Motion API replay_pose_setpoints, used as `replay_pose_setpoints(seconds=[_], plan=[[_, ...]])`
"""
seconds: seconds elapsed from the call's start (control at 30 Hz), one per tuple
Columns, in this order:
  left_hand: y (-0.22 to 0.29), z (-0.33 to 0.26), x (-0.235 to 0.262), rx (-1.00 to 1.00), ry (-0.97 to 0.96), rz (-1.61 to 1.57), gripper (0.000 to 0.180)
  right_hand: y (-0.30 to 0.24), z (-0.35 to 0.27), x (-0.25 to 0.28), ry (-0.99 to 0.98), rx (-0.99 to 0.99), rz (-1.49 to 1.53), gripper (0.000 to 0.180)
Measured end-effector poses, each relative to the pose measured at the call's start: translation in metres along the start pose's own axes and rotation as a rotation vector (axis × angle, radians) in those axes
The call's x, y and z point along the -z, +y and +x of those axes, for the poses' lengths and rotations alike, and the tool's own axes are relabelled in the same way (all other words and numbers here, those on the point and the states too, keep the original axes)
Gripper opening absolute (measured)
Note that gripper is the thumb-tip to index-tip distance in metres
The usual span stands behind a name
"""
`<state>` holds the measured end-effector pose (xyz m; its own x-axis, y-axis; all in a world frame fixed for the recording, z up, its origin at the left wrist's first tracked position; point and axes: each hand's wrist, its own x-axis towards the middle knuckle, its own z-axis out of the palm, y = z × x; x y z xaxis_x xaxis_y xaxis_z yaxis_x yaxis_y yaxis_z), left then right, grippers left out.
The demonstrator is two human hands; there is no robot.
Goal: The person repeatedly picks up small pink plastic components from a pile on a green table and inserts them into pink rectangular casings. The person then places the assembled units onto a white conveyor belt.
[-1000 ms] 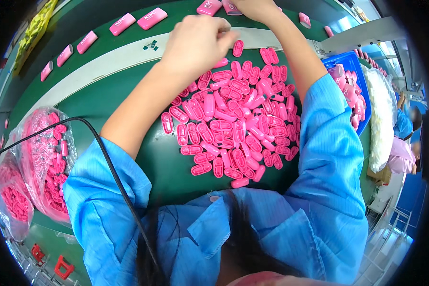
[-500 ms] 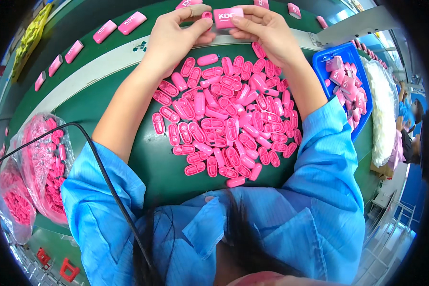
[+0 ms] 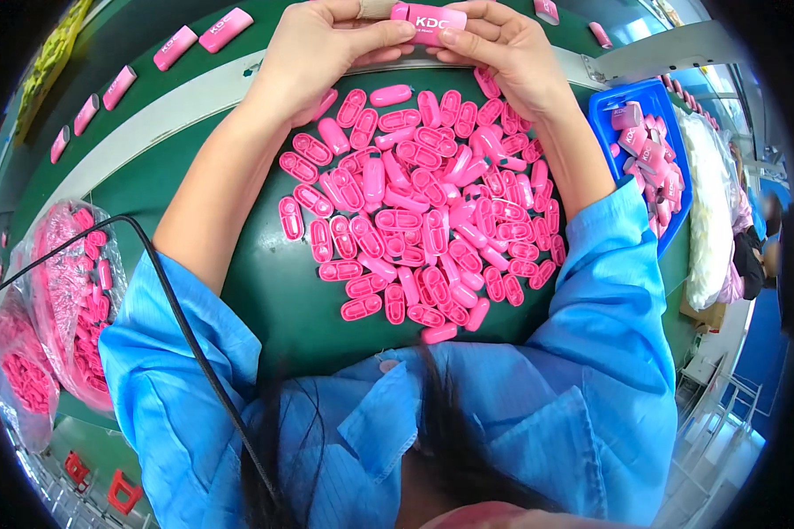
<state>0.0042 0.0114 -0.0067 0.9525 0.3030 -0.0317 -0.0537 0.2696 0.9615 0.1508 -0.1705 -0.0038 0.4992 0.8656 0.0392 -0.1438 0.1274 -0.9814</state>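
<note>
A glossy pink plastic casing (image 3: 430, 25) with pale print is gripped from both ends at the top middle. My left hand (image 3: 331, 48) pinches its left end between thumb and fingers, with a beige band around one finger. My right hand (image 3: 513, 60) holds its right end, thumb on the near face. No separate cap shows between my hands; whether one is fitted on the left end is hidden by my fingers. Below my hands, a heap of pink oval caps (image 3: 434, 231) covers the green table (image 3: 269, 304), some with their hollow side up.
At the right stands a blue tray (image 3: 602, 123) with printed pink casings (image 3: 651, 154). Along the green conveyor belt (image 3: 163, 97), more casings (image 3: 175, 48) lie behind a pale rail (image 3: 163, 113). Clear bags (image 3: 48, 234) of pink parts sit at left, near a black cable (image 3: 172, 286).
The oval cap in my left hand has met the casing's left end and no longer shows separately. Both hands have risen slightly. The casings on the belt have shifted leftward.
</note>
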Motion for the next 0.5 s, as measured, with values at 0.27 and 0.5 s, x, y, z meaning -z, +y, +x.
replay_pose_setpoints(seconds=[0.27, 0.5], plan=[[-0.009, -0.001, -0.014, -0.252, 0.177, 0.323, 0.033, -0.002, 0.001, -0.001, 0.123, 0.117, -0.280, 0.034], [0.008, -0.003, -0.003, 0.026, 0.051, -0.121, 0.027, -0.005, 0.005, 0.001, 0.023, 0.016, 0.008, 0.020]])
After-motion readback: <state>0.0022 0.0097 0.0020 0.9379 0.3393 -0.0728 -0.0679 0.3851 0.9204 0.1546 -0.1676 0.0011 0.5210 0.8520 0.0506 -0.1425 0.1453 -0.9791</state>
